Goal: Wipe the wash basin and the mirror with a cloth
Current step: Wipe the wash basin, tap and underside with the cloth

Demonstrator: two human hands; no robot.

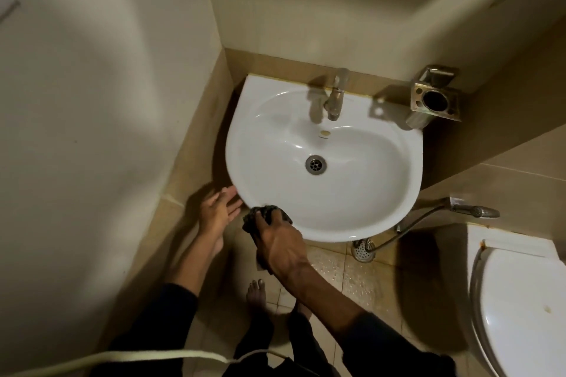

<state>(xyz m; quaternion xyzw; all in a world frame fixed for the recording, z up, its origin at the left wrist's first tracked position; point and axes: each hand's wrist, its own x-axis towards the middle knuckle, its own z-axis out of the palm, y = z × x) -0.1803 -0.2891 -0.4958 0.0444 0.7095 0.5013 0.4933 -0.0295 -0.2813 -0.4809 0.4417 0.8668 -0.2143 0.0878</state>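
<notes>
A white wash basin [361, 193] hangs on the tiled wall, with a metal tap [335, 98] at its back and a drain [315, 164] in the bowl. My right hand [280, 243] grips a dark cloth [260, 214] and presses it on the basin's near-left rim. My left hand [217, 211] is beside the rim's left edge, fingers straight, fingertips touching or almost touching the basin. No mirror is in view.
A metal holder [435, 98] is fixed to the wall right of the tap. A spray hose [428, 217] hangs below the basin's right side. A toilet [520, 300] stands at the right. A wall closes the left side. My bare feet [257, 294] stand on the tiled floor.
</notes>
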